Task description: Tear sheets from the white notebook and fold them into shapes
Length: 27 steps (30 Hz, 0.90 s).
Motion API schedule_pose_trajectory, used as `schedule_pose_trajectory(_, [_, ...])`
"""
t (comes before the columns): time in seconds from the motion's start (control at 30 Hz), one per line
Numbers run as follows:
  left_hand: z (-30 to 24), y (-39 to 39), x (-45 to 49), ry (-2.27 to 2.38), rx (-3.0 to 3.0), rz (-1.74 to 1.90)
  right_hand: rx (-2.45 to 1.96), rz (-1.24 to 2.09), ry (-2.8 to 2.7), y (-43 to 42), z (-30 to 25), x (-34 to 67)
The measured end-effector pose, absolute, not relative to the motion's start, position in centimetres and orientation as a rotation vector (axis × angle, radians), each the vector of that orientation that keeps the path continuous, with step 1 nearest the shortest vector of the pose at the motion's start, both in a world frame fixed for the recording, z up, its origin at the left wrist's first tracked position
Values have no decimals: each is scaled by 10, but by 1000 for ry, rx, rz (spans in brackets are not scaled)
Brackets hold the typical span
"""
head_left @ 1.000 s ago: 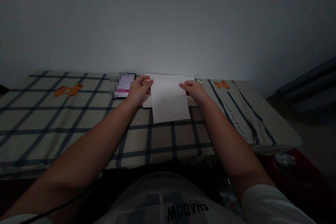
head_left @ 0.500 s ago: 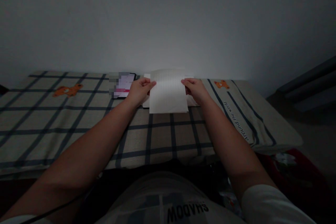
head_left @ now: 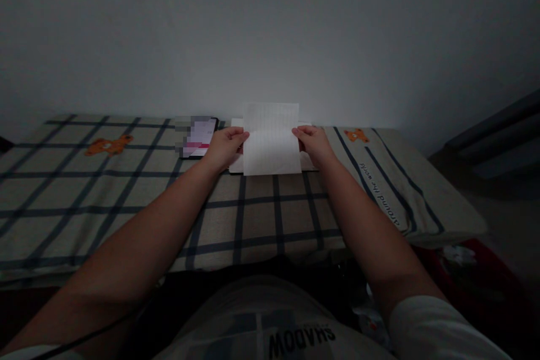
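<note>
Lined sheet (head_left: 272, 140) between hands, left hand (head_left: 230, 140) pinching left edge, right hand (head_left: 311, 142) pinching right edge.

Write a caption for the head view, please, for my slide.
Left hand and right hand pinch a lined, white, rectangular paper sheet by its sides, over a pale cloth with dark checks.

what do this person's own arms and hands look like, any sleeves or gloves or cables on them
The left hand and right hand are ungloved, and no watch or bracelet shows. The forearms are bare. A short, pale sleeve shows on the right arm, with a bit of the left one at the bottom edge. A thin dark cord crosses the left arm.
</note>
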<state>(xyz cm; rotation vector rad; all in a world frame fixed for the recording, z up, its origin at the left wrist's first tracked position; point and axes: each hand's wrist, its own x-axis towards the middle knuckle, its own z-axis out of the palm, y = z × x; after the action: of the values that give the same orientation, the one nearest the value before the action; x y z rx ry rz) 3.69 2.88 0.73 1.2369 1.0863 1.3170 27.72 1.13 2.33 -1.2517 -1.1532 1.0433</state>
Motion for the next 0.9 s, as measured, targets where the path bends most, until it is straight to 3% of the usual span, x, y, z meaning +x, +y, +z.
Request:
schedule_pose_trajectory(0.13, [8,29,37,1087,1262,1396,-1233,1157,-1178,10,22,274])
schedule_pose_trajectory(0.57, [9,28,38,1073,1186,1319,-1276,957,-1196,14,20,278])
schedule_pose_trajectory(0.9, [15,26,38,1187,1173,1423,-1260,1051,-1244,15,15,278])
